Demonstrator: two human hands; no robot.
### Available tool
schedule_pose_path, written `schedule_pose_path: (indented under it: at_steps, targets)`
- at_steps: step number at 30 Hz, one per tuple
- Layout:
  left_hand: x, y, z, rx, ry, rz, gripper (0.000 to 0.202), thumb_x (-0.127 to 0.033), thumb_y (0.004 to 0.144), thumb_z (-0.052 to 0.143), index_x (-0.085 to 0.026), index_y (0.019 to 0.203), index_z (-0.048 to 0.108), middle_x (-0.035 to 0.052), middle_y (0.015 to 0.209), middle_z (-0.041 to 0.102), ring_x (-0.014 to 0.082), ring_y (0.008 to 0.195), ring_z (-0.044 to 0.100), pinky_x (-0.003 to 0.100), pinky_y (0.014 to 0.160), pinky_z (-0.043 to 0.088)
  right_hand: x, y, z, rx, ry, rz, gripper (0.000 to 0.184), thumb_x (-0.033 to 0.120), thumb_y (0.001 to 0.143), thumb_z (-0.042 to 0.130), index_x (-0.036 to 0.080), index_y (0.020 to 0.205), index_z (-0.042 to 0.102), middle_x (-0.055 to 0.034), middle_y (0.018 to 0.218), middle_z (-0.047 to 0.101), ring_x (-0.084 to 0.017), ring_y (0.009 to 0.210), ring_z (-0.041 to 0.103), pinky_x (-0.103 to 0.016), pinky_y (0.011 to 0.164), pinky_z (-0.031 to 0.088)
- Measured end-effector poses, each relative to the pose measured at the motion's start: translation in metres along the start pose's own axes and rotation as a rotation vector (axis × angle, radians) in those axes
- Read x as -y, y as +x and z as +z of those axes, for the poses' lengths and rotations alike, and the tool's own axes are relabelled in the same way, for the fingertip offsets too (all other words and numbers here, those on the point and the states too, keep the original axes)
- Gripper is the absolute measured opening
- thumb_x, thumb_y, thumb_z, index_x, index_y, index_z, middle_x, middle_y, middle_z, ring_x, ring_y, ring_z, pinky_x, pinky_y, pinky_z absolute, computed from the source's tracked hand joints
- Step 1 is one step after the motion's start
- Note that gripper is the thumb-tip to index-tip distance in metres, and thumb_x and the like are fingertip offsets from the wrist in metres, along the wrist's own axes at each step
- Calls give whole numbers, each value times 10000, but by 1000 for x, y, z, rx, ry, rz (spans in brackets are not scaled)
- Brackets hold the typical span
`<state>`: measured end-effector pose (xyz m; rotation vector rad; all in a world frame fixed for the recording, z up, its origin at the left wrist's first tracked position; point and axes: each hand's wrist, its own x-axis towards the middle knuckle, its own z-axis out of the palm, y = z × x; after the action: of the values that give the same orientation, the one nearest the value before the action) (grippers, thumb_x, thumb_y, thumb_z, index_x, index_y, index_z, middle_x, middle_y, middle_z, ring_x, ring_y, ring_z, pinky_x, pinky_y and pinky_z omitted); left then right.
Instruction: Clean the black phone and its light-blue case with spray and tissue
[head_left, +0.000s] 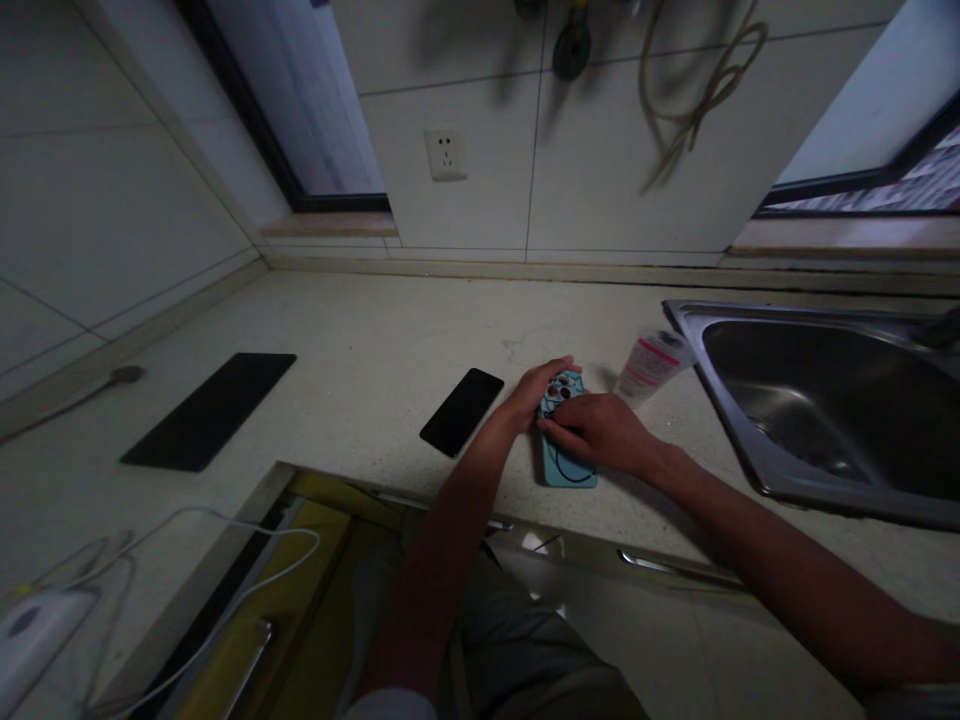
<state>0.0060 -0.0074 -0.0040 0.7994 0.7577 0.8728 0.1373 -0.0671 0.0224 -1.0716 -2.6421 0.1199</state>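
Observation:
A light blue phone case (568,474) with dark line drawings and round camera circles lies back side up on the counter. Whether a phone is inside it, I cannot tell. My left hand (531,392) is closed around its upper left side. Across its middle lies my right hand (604,432), fingers curled and pressed together against the back; what they pinch, if anything, is hidden. To the left, a black phone (462,411) rests flat, apart from both hands. A clear plastic cup (651,366) with pink print stands beyond my right hand.
A steel sink (757,440) is set into the counter at the right. A dark flat mat (214,412) lies at the left. A white cable (251,590) runs over the lower left edge near a white device (45,640). A wall socket (445,155) is at the back.

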Motion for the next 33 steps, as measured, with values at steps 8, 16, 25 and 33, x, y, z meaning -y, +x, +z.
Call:
schedule_pose_path:
  at_steps: [8,16,25,33]
  targets:
    - [-1,0,0,2,3,-9,302,-424,822,668,-134,905,696,57,726,709,146,664,654,280,744,487,0,0,1,-6,-11,2,448,385,1019,418,177,713,671,-51,671,673,-161,616,557,-300,602,281]
    - [-1,-1,1,0,-20,-2,288,-412,806,685,-135,884,693,42,703,700,139,656,645,272,728,489,0,0,2,-1,-15,2,434,380,1015,426,176,720,670,-53,682,684,-162,624,566,-298,607,280]
    - [-1,-1,1,2,0,-5,328,-444,778,702,-138,895,700,52,718,708,151,668,650,285,746,486,0,0,1,16,-18,19,431,378,1013,431,173,716,667,-57,685,683,-165,627,568,-301,607,281]
    - [0,1,0,-12,2,9,280,-415,809,669,-146,872,709,43,714,708,141,670,650,270,744,485,1,0,0,16,-2,6,427,367,1015,422,175,736,682,-61,697,689,-168,633,581,-300,615,307]
